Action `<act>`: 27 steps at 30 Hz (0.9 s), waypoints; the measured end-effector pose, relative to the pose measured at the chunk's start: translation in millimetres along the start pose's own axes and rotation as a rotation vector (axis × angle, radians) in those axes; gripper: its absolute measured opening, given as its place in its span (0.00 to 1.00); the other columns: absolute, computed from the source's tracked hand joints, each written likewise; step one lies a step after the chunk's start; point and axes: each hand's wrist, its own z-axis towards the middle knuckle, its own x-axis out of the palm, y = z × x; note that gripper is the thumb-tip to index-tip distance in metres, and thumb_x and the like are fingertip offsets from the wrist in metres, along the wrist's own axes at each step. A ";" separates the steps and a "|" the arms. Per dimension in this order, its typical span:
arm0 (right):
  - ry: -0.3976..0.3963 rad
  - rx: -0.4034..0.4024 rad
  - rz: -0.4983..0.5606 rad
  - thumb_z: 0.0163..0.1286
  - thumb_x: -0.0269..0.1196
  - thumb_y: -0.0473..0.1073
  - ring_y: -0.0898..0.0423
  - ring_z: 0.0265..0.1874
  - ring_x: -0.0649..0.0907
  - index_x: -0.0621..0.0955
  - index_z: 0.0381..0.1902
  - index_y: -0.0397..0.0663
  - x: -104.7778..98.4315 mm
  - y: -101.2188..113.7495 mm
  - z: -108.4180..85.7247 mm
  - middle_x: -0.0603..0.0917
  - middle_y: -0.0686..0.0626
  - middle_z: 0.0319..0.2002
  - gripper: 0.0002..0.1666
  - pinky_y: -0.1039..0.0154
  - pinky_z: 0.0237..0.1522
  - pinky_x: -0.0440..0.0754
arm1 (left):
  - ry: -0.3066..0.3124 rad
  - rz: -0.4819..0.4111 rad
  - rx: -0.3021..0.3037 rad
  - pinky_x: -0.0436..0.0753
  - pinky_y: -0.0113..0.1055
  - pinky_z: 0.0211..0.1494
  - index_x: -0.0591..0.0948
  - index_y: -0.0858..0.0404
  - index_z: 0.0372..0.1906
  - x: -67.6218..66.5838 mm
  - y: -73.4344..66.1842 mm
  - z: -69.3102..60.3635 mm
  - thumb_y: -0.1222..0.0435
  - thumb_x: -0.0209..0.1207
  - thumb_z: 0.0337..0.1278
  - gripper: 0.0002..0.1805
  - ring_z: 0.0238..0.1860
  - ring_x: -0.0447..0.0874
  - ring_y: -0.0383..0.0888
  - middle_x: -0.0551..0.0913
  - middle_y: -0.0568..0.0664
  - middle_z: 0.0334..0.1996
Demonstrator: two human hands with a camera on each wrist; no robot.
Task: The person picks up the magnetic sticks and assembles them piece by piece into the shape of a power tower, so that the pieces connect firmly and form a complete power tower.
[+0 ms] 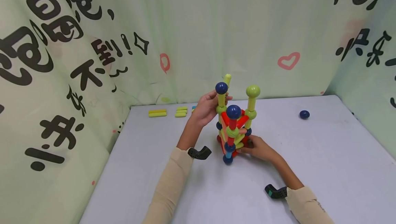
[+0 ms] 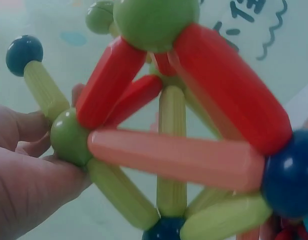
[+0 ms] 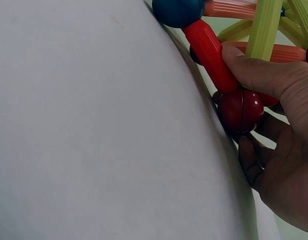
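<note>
A triangular tower of coloured balls and rods [image 1: 232, 132] stands on the table. My left hand [image 1: 206, 109] is at its upper left; in the left wrist view the thumb and fingers grip around a green ball [image 2: 71, 136] and the yellow-green rod [image 2: 44, 87] above it. A short yellow rod [image 1: 227, 78] sticks up behind the top-left dark blue ball [image 1: 221, 88]; what supports it is hidden. My right hand [image 1: 259, 147] holds the tower's base. Its thumb presses by a red rod [image 3: 211, 55], with the fingers curled near a dark red ball [image 3: 240, 110].
Pairs of yellow and green rods [image 1: 157, 113] [image 1: 180, 112] lie at the table's back left, and a bit of blue shows beside my left wrist. A loose dark blue ball [image 1: 304, 114] rests at the right. A printed curtain [image 1: 191, 38] hangs behind the table [image 1: 309, 169].
</note>
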 end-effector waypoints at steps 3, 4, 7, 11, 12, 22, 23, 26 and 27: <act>-0.005 0.011 0.004 0.65 0.67 0.43 0.46 0.49 0.81 0.72 0.62 0.35 0.8 0.0 0.0 0.82 0.38 0.53 0.31 0.50 0.53 0.82 | 0.042 -0.023 -0.020 0.65 0.46 0.74 0.67 0.70 0.69 2.7 -1.7 5.1 0.64 0.45 0.76 0.23 0.52 0.83 0.43 0.84 0.50 0.44; -0.003 0.008 0.003 0.65 0.67 0.43 0.46 0.49 0.81 0.71 0.62 0.35 0.8 -0.2 -0.1 0.82 0.38 0.53 0.31 0.50 0.53 0.82 | 0.060 -0.024 -0.031 0.64 0.46 0.74 0.67 0.70 0.69 2.8 -2.1 6.8 0.64 0.45 0.76 0.23 0.53 0.83 0.44 0.85 0.50 0.44; -0.005 0.006 0.015 0.66 0.66 0.43 0.45 0.50 0.81 0.72 0.62 0.34 0.8 0.1 -0.1 0.81 0.37 0.54 0.31 0.48 0.54 0.82 | 0.102 0.008 -0.066 0.69 0.48 0.71 0.68 0.70 0.68 2.3 -2.9 9.2 0.62 0.44 0.76 0.23 0.54 0.83 0.45 0.85 0.50 0.44; 0.005 -0.002 0.020 0.66 0.66 0.43 0.43 0.51 0.81 0.71 0.62 0.32 0.2 -0.2 -0.2 0.81 0.35 0.55 0.31 0.46 0.55 0.80 | 0.148 0.057 -0.087 0.75 0.44 0.61 0.68 0.69 0.68 0.1 -1.2 8.0 0.60 0.41 0.76 0.24 0.52 0.80 0.44 0.81 0.49 0.44; 0.006 -0.004 0.020 0.66 0.66 0.43 0.43 0.51 0.81 0.71 0.62 0.32 0.2 -0.3 -0.1 0.80 0.35 0.55 0.31 0.46 0.55 0.80 | 0.152 0.065 -0.087 0.76 0.42 0.58 0.68 0.69 0.67 -0.8 -0.3 7.6 0.60 0.41 0.76 0.24 0.51 0.79 0.45 0.80 0.49 0.43; 0.009 -0.007 0.035 0.66 0.66 0.45 0.44 0.52 0.81 0.71 0.63 0.35 1.4 1.0 -0.3 0.81 0.37 0.55 0.32 0.48 0.55 0.81 | 0.285 0.199 0.112 0.67 0.50 0.71 0.63 0.65 0.71 -17.6 18.1 -2.5 0.33 0.49 0.51 0.50 0.61 0.73 0.47 0.77 0.49 0.56; 0.013 -0.007 0.039 0.66 0.66 0.45 0.44 0.52 0.81 0.71 0.63 0.36 0.9 1.5 -0.5 0.80 0.37 0.56 0.33 0.47 0.56 0.80 | 0.288 0.215 0.137 0.66 0.52 0.72 0.63 0.64 0.72 -18.8 20.3 -4.3 0.35 0.50 0.54 0.48 0.62 0.73 0.48 0.77 0.49 0.57; 0.029 -0.006 0.057 0.65 0.67 0.47 0.43 0.54 0.80 0.70 0.64 0.37 -1.5 1.6 -1.6 0.79 0.37 0.57 0.34 0.46 0.57 0.79 | 0.236 0.267 0.196 0.69 0.49 0.71 0.64 0.62 0.71 -16.0 24.9 -8.4 0.52 0.53 0.69 0.31 0.64 0.74 0.48 0.78 0.50 0.58; 0.036 -0.009 0.063 0.65 0.67 0.47 0.42 0.55 0.80 0.70 0.65 0.37 -2.6 1.2 -2.0 0.79 0.37 0.58 0.35 0.45 0.57 0.79 | 0.205 0.281 0.215 0.71 0.48 0.70 0.65 0.61 0.71 -13.1 25.6 -9.7 0.58 0.54 0.70 0.28 0.63 0.75 0.49 0.79 0.52 0.58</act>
